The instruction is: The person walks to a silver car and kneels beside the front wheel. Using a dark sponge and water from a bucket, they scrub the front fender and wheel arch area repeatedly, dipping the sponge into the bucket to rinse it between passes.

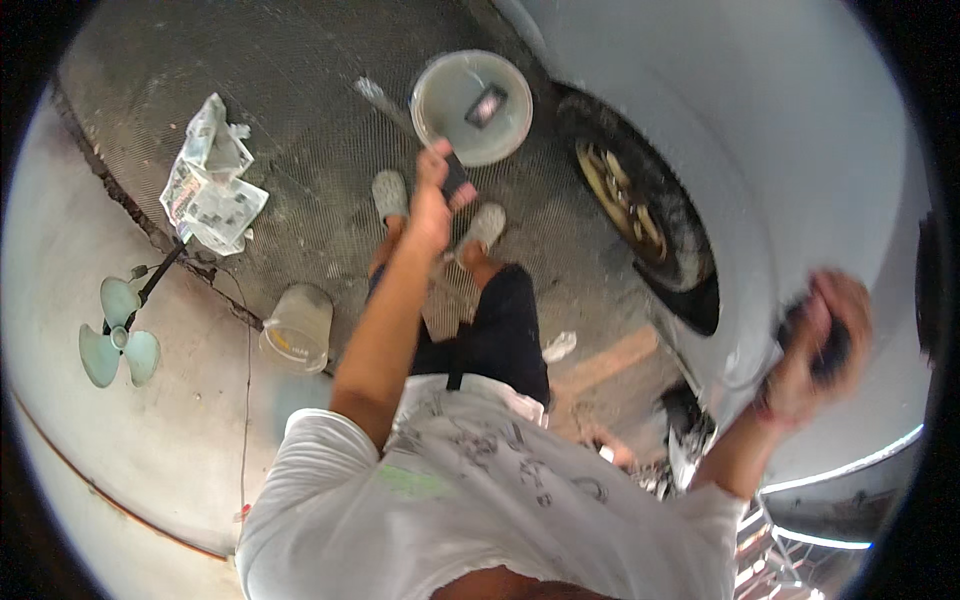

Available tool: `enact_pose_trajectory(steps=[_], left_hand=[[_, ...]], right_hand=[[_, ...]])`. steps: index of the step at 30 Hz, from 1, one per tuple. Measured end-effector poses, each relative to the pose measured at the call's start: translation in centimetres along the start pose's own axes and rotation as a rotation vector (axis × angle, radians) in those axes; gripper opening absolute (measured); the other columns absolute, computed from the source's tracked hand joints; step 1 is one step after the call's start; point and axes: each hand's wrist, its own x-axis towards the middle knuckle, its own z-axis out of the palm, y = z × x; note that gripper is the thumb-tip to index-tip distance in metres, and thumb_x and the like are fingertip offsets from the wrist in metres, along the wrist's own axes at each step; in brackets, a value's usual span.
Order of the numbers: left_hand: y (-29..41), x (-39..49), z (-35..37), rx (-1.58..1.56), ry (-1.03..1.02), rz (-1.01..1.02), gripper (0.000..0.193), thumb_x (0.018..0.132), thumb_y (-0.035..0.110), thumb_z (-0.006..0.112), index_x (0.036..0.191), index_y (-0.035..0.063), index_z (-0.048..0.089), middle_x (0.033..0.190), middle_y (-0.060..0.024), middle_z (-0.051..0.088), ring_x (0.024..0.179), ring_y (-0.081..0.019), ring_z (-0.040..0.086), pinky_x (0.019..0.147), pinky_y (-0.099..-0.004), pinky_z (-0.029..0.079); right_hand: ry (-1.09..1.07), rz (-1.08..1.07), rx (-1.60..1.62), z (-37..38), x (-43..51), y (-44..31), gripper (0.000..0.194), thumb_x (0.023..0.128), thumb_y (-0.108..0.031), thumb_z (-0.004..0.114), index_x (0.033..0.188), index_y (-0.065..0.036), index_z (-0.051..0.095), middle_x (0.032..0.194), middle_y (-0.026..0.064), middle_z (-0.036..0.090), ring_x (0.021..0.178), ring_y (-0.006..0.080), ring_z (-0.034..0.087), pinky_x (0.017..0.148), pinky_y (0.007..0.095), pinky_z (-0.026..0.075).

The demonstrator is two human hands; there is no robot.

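Observation:
My left hand (442, 187) is held over the floor by the near rim of a round, pale plastic tub (420, 124). Its fingers close around a dark flat piece (454, 174), whose material I cannot tell. The tub seems to hold cloudy liquid, with a dark-edged rectangle (487, 105) in it or reflected on it. Far to the right, my right hand (832, 345) is blurred by motion and grips a dark rounded pad (796, 330). That hand is over the grey car body panel (750, 187); whether the pad touches it is unclear.
A car wheel (637, 187) sits right of the tub. Crumpled newspaper and plastic (214, 184) lie on the textured floor (315, 150). A translucent bucket (300, 326) and a three-bladed fan (120, 337) are at left. A wooden board (611, 360) lies below the wheel.

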Motion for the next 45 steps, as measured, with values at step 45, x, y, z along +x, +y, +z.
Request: enact_pose_trajectory(steps=[45], left_hand=[[10.3,8.8,-18.2,1.452,-0.008,2.107,0.052,0.098,0.033,0.081,0.142,0.0138,0.061,0.145,-0.0039,0.062,0.119,-0.0261,0.068,0.1,-0.0442,0.06]], right_hand=[[-0.23,0.82,2.007,72.1,-9.7,13.6,0.059,0.104,-0.052,0.074,0.139,-0.005,0.063,0.123,0.0139,0.077,0.102,0.0293,0.079,0.086,0.0513,0.069]])
